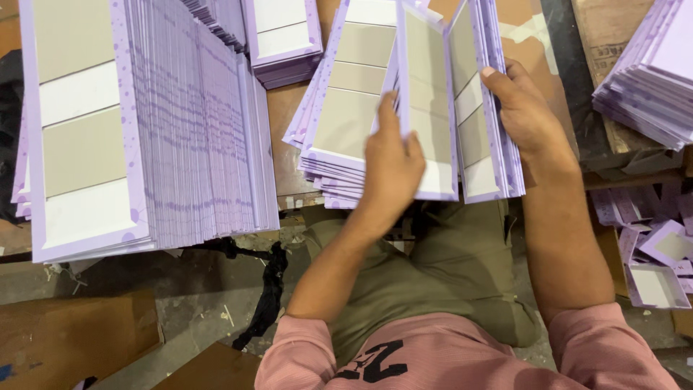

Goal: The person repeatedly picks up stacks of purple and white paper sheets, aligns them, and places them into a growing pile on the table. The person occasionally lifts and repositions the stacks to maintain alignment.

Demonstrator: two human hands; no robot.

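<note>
Cluttered with lilac stacks, the worktop [285,137] carries a fanned pile [339,155] overhanging its near edge, where the left hand [393,162] pinches one card [427,108] and the right hand [523,108] clasps a sheaf [487,101], which might slide off if loosened.

large stack [144,130]: top cut off | left hand [393,162]: fingertips hidden behind card [427,108]

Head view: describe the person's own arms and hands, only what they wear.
Both hands are bare: no gloves, rings or watch show on the left hand or the right hand. The forearms are uncovered too. Pink sleeves are pushed up to about the elbows, belonging to a pink top with a dark marking on the chest. Olive-green trousers show below.
</note>
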